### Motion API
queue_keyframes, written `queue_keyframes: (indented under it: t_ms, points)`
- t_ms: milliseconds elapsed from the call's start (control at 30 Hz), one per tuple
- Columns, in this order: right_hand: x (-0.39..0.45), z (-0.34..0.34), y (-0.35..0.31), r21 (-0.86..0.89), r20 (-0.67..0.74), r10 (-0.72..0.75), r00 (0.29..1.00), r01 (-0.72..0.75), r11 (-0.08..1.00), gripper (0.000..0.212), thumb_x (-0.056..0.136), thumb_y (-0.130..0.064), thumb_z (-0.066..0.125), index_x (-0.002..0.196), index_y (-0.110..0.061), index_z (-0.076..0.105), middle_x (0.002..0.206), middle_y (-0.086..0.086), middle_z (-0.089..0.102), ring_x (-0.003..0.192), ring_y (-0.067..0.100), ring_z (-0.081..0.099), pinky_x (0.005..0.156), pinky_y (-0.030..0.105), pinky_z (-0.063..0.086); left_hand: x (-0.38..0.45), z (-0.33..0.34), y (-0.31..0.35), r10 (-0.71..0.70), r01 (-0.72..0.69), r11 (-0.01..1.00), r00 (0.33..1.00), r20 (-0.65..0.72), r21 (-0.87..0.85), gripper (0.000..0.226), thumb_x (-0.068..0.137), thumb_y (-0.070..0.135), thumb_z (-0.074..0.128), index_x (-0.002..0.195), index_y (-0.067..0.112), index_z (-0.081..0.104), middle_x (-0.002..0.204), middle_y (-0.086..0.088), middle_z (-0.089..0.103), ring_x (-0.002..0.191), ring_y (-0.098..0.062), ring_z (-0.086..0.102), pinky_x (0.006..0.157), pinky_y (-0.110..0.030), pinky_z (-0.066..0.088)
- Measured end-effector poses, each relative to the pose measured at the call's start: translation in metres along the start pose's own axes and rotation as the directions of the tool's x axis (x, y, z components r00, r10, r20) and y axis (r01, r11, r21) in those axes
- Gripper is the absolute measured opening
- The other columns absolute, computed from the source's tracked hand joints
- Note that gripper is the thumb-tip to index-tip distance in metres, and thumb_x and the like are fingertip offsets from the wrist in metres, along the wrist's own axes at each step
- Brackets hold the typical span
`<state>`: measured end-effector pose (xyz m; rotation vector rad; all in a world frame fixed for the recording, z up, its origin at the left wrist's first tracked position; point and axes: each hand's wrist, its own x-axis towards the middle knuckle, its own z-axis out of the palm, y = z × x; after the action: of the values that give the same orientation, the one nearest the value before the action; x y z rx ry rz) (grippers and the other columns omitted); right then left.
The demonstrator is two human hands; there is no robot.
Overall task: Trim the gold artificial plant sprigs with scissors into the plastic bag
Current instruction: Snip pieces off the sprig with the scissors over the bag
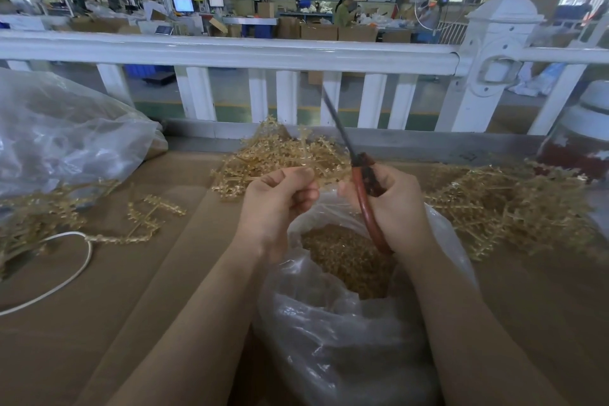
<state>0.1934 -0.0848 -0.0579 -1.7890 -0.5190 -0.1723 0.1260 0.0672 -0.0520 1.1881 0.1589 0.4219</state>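
A gold sprig (280,155) is being pinched in the curled fingers of the left hand (280,198), above the plastic bag (346,323) at the table's near edge. The scissors (359,181) are being held in the right hand (392,204), grip closed around the red handles, blades pointing up.

Left hand (280,198) pinching gold sprig (280,155) above open plastic bag (346,323), trimmed gold bits inside. Right hand (392,204) wrapped round red-handled scissors (357,175), blades up, apparently closed. Loose sprig piles (504,208) right and left on brown desk (99,323). White cable (66,277) at left. White railing (230,51) behind.
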Motion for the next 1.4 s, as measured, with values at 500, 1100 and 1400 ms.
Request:
queue_keyframes:
  t_ms: [500,1100,1400]
  points:
    - [0.006,-0.017,-0.006,0.664,0.327,0.113,0.938,-0.313,0.679,0.024,0.088,-0.025,0.062,0.067,-0.017,0.069,0.058,0.000,0.061,0.034,0.006,0.038,0.034,0.015,0.028,-0.003,0.004,0.001,-0.075,0.063,0.996,0.971,0.225,0.060,0.020,0.093,0.022,0.047,0.081,0.012,0.058,0.078,-0.013,0.072,0.059,-0.018,0.063,0.060,-0.024,0.050]
    - [0.008,-0.014,0.005,0.630,0.339,0.081,0.937,-0.291,0.720,0.020,0.087,-0.028,0.067,0.070,-0.021,0.074,0.065,0.004,0.066,0.037,0.007,0.041,0.036,0.016,0.032,-0.005,0.007,-0.002,-0.036,0.022,0.998,0.970,0.240,0.060,0.011,0.074,0.016,0.058,0.081,0.010,0.051,0.068,-0.007,0.065,0.058,-0.016,0.055,0.057,-0.024,0.045]
    - [0.007,-0.013,0.005,0.620,0.334,0.077,0.939,-0.281,0.733,0.020,0.085,-0.032,0.069,0.077,-0.016,0.076,0.072,0.009,0.069,0.038,0.007,0.041,0.036,0.017,0.032,-0.010,0.012,-0.004,0.061,-0.115,0.974,0.962,0.266,0.194,0.019,0.097,0.007,0.056,0.079,0.013,0.060,0.075,-0.007,0.067,0.070,-0.020,0.061,0.073,-0.033,0.050]
